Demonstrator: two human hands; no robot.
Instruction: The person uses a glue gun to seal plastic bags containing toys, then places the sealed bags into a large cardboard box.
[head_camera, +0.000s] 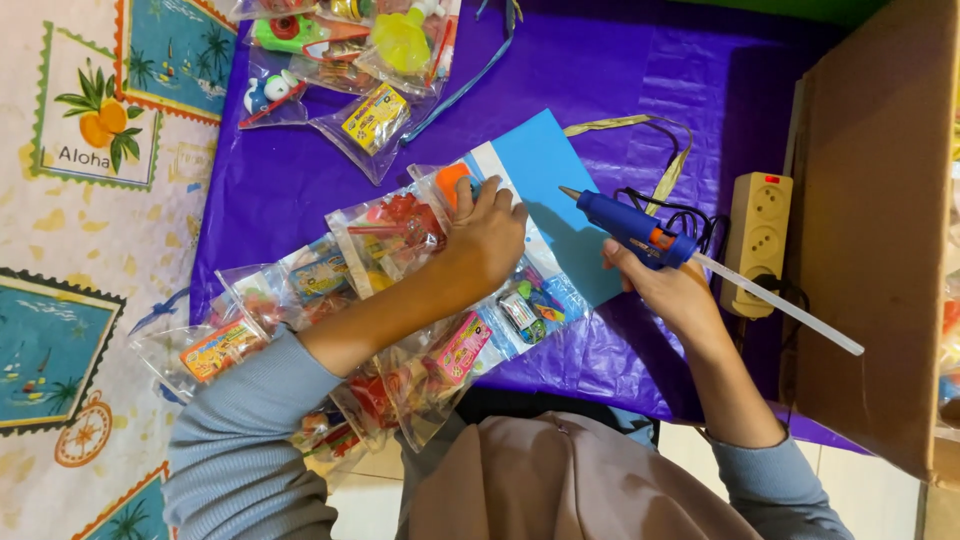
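The person's pinkish lap fills the bottom middle of the frame, grey sleeves reaching up from it on either side. The left hand (487, 232) lies flat with fingers together, pressing down on a row of clear toy packets (400, 290) that overlaps the lower left edge of a blue card (555, 215) near the centre. The right hand (668, 290) is closed around the handle of a blue glue gun (630, 228), just right of centre, its nozzle pointing up and left and hovering over the card's bare blue face, close to the left hand's fingertips but not touching them. A pale glue stick (780, 303) juts from the back of the gun toward the lower right. As I read it, the step in hand is gluing: packets are held in place on the card while the gun is brought in. The next move seems to call for a steady nozzle set at the card beside the packets, and for fingers kept out of hot glue. The card rests on a purple sheet (620, 70); more packets (340, 60) lie at the upper left, a cream power strip (757, 240) sits at the right, beside a cardboard box (880, 230), and a printed mat (90, 200) covers the left.
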